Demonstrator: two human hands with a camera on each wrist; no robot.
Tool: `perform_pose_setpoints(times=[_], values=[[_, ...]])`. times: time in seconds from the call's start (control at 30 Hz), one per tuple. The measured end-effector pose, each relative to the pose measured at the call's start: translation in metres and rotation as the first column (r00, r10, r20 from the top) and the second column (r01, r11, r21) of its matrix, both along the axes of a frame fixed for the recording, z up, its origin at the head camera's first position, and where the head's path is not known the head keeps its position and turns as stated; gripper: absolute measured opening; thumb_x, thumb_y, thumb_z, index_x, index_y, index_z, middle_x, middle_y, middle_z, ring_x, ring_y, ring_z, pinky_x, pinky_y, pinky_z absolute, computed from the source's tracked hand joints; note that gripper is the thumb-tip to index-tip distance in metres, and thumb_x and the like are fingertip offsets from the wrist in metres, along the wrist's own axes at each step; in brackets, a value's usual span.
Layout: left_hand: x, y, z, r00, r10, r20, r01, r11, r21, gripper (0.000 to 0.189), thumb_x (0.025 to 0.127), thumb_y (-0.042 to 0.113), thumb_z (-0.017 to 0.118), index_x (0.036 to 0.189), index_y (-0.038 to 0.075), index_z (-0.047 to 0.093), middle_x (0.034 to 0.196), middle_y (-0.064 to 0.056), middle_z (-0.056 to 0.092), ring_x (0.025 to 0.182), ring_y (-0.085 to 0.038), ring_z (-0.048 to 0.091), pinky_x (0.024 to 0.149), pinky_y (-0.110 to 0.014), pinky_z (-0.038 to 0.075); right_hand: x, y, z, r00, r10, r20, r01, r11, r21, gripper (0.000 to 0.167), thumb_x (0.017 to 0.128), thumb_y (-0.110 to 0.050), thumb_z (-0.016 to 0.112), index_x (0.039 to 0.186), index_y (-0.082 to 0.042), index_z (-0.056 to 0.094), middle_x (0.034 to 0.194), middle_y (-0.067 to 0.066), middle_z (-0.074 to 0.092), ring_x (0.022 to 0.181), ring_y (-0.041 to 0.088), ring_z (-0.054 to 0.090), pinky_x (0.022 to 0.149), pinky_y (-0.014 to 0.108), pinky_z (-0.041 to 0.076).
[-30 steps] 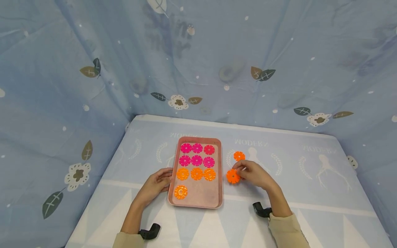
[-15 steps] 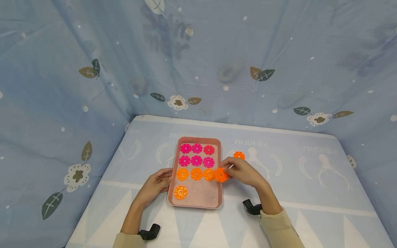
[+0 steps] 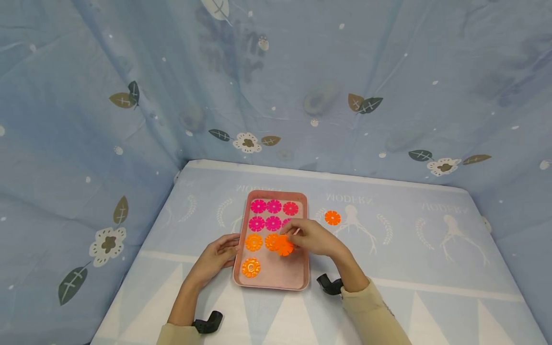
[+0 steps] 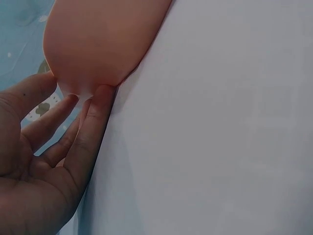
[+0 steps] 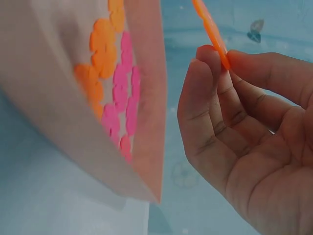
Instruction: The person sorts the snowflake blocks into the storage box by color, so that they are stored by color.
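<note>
Thumb and forefinger of my right hand [image 3: 311, 237] pinch an orange flower-shaped interlocking disc [image 3: 284, 247] above the pink tray [image 3: 276, 281]. In the right wrist view this disc [image 5: 213, 35] appears edge-on between the fingertips. Below it lies the tray's row of lighter orange discs, one of them [image 3: 253, 242] at the left, and the held disc and fingers cover part of that row. A single orange disc [image 3: 251, 267] lies nearer the front left corner. My left hand [image 3: 217, 256] touches the tray's left side with relaxed, slightly bent fingers; the left wrist view shows fingertips against the wall [image 4: 102, 44].
Two rows of pink and red discs, such as a pink one [image 3: 258, 206], fill the tray's far half. One more orange disc [image 3: 332, 217] lies on the patterned tablecloth [image 3: 414, 254], right of the tray. A blue curtain [image 3: 302, 86] hangs behind the table.
My right hand has carried the orange disc leftward from beside the tray, across its right rim, to over the orange row. My left hand has stayed at the tray's side.
</note>
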State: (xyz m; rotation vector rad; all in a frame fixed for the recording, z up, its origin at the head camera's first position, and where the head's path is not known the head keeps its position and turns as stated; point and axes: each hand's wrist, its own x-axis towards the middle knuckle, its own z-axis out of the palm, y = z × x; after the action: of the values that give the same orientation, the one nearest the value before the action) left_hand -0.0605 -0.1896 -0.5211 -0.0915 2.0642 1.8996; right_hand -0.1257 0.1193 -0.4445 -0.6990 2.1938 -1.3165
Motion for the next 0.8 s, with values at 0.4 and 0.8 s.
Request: perform_pose_setpoints(times=[0.4, 0.8], values=[[-0.002, -0.001, 0.000, 1.000, -0.016, -0.007, 0.016, 1.000, 0.021, 0.046, 0.101, 0.016, 0.062, 0.144, 0.004, 0.050, 0.132, -0.020, 0.057, 0.117, -0.034, 0.059, 0.086, -0.036, 0.057, -0.012, -0.030, -0.005, 0.990, 0.137, 0.042, -0.138, 0.990, 0.022, 0.014, 0.097, -0.002, 0.060, 0.105, -0.007, 0.070, 0.081, 0.005, 0.063, 0.069, 0.035, 0.060, 0.063, 0.033, 0.054], [-0.001, -0.002, 0.000, 1.000, -0.016, -0.001, 0.016, 1.000, 0.020, 0.047, 0.101, 0.016, 0.063, 0.144, 0.004, 0.050, 0.132, -0.020, 0.056, 0.117, -0.034, 0.059, 0.086, -0.036, 0.057, -0.013, -0.047, -0.016, 0.966, 0.253, 0.057, -0.259, 0.931, 0.257, 0.013, 0.091, -0.001, 0.066, 0.093, -0.013, 0.069, 0.084, -0.002, 0.064, 0.074, 0.012, 0.058, 0.070, 0.026, 0.052]])
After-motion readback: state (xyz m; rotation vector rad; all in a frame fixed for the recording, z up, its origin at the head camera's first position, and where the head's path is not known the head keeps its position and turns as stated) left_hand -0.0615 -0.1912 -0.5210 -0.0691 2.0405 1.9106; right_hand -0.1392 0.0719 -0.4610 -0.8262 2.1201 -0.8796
